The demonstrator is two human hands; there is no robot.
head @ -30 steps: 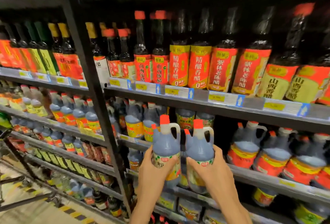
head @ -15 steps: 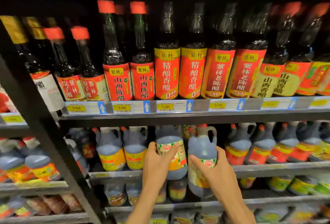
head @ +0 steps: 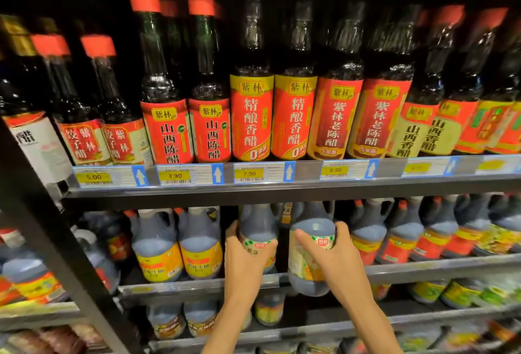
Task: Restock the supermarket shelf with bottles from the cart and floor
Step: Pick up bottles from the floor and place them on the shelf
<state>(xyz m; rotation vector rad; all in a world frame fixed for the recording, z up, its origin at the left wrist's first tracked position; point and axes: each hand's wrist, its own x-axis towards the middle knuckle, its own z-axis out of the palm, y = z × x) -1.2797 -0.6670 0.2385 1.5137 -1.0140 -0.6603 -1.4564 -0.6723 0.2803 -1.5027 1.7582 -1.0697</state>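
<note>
Two rounded plastic jugs of dark liquid, with green-dotted labels, sit at the front edge of the middle shelf (head: 423,267). The left hand (head: 245,257) grasps the left jug (head: 258,229), which stands on the shelf; the right hand (head: 335,257) wraps round the right jug (head: 311,243), whose base hangs past the shelf lip. Both necks are hidden behind the price rail (head: 253,174) above. Yellow-labelled jugs (head: 180,252) stand just left.

Black metal shelving (head: 282,194) with a price-tag strip (head: 253,173); tall dark glass vinegar bottles with red labels (head: 251,116) standing on top, squat dark plastic handled jugs (head: 200,243) below.
</note>
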